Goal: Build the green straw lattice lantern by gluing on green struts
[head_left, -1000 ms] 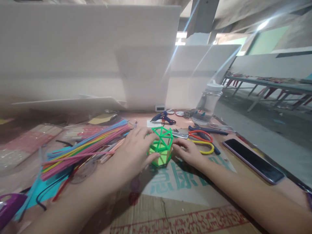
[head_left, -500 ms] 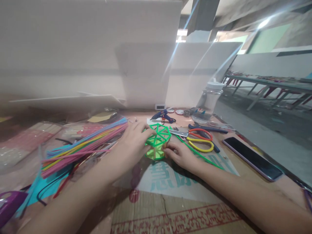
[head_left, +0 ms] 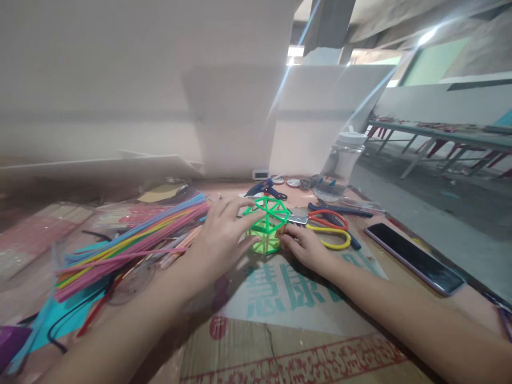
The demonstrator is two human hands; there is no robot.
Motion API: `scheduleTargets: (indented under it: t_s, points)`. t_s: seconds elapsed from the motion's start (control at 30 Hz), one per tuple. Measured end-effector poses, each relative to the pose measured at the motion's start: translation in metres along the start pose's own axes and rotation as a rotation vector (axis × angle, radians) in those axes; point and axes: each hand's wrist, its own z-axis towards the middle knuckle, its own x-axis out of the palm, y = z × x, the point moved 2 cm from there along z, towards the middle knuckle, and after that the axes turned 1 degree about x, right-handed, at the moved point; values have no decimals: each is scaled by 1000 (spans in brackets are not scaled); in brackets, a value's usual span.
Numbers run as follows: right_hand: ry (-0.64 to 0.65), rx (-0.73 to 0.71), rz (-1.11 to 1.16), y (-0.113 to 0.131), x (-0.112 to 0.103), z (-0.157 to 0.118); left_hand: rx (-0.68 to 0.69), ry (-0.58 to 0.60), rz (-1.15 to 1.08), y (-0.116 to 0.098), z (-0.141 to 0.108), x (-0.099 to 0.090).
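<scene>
Two bare hands met around a green lattice frame (head_left: 267, 224) on a crowded table (head_left: 298, 201), at the blade end of a pair of scissors (head_left: 300, 219) with red and yellow handles. The left hand (head_left: 224, 229) curved over the frame's left side, its fingers bent and grasping the rim from above, with the thumb lower down. The fingers of the right hand (head_left: 306, 248) pinched the opposite side, just nearer the wearer than the scissors. The two-sided hold appeared meant to steady a light, open structure without crushing its thin struts.

The scissors lay flat with their handles toward the right, seemingly for an easy pickup by the right hand. Beyond them and to the left rested a blue glue gun (head_left: 260, 188); a clear bottle (head_left: 340, 168) stood behind them, and a phone (head_left: 415, 260) lay to their right, likely set aside from the working space. Well left of the scissors, coloured strips (head_left: 136, 240) were bunched lengthwise, perhaps to keep them sorted.
</scene>
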Motion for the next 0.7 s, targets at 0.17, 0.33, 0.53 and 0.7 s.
scheduleTargets:
  t_s: [0.17, 0.33, 0.53, 0.7]
  points:
    - [-6, -21, -9, 0, 0, 0, 31, -41, -18, -2, 1, -4]
    - [-2, -63, -32, 5, -1, -1, -108, 1, -76, 6, 4, -14]
    - [14, -155, -70, 17, 3, -9, -187, 185, -108, 5, 6, -25]
    - [31, -245, -105, 18, 6, -12, -172, 268, -22, -4, 4, -29]
